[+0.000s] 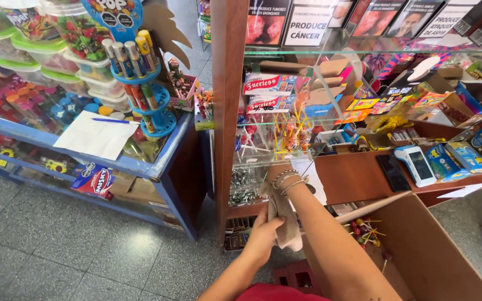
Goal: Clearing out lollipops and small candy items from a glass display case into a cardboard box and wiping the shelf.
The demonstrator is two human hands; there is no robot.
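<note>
1. At the far left, a blue display bench (140,164) carries stacked clear tubs of sweets (57,53). A white sheet of paper (96,136) with a blue pen (110,120) lies near its front edge, beside a blue tiered stand of tube-shaped candies (140,78) at the right corner.
2. Just right of it rises the brown wooden post (227,111) of a glass-fronted display case (285,134) holding lollipops and small boxes.
3. Low in the centre, the left hand (263,237) is closed around the lower part of a beige cloth (285,223), pinching it in a firm grip below the glass.
4. The right forearm, with bracelets (288,181) at the wrist, reaches up to the glass; the right hand is hidden behind the cloth's upper end, so its grip cannot be told.
5. As a judgement, the wiping looks under way, with the cloth at the lower glass and the panes above not yet reached.
6. To the right, an open cardboard box (419,251) with lollipops stands on the floor, and a white card reader (417,164) rests on the brown bench (358,175).
</note>
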